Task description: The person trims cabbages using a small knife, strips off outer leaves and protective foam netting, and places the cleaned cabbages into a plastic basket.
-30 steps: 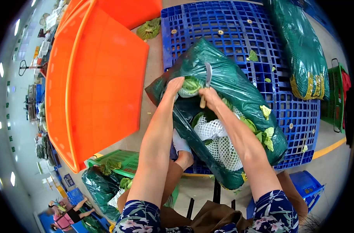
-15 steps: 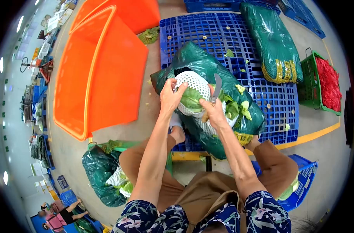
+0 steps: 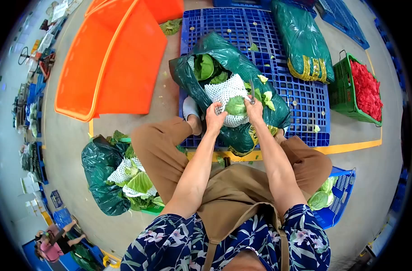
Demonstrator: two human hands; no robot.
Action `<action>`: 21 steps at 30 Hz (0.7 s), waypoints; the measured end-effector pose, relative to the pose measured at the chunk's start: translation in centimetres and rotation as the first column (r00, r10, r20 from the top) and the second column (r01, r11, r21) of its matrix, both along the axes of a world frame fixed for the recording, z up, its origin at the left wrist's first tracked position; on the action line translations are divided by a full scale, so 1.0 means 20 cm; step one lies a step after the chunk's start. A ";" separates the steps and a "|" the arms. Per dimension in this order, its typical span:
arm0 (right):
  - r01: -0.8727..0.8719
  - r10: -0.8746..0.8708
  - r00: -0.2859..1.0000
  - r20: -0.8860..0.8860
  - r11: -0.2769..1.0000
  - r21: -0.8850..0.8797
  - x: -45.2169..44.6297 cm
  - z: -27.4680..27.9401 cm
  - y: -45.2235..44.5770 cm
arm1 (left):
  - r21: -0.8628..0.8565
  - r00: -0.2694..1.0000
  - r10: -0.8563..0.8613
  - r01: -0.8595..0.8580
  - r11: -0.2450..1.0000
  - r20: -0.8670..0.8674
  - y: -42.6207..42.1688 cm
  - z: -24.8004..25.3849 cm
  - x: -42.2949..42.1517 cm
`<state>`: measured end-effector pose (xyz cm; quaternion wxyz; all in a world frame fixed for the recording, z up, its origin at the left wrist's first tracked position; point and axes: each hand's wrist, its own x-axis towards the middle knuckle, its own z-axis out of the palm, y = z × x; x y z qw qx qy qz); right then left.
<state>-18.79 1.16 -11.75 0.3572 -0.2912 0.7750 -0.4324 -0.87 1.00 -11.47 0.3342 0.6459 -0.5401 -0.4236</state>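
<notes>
Only partly was the cabbage (image 3: 235, 106) bared, net (image 3: 224, 89) held by left hand (image 3: 214, 118), knife (image 3: 253, 89) by right hand (image 3: 254, 111); beyond the fingers (image 3: 221, 117), greens (image 3: 205, 67) were left bagged.

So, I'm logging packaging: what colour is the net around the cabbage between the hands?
The net is white; best seen in the head view.

That blue pallet (image 3: 307, 115) is carrying an open green sack (image 3: 221, 44), while a second sack (image 3: 301, 38) and leaf scraps (image 3: 253, 47) are lying near it.
</notes>
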 end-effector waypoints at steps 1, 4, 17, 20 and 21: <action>-0.024 0.024 1.000 -0.020 1.000 0.004 -0.01 0.00 0.00 | 0.076 0.999 0.045 -0.045 0.996 0.013 -0.01 0.02 0.01; -0.075 0.080 0.988 -0.133 0.996 0.038 0.00 0.03 0.01 | 0.120 0.984 0.166 -0.172 0.978 0.059 -0.05 0.10 -0.01; 0.045 -0.046 0.973 -0.226 0.999 -0.011 -0.12 -0.06 0.03 | 0.388 0.403 0.347 0.022 0.921 -0.847 -0.06 0.21 -0.14; -0.068 0.063 0.918 -0.391 0.998 0.003 -0.12 -0.04 0.03 | 0.308 0.836 0.319 -0.191 0.932 -0.446 -0.03 0.07 0.03; -0.070 0.060 0.929 -0.364 0.997 -0.013 -0.10 -0.01 0.03 | 0.346 0.976 0.194 -0.149 0.926 -0.100 -0.03 0.13 0.08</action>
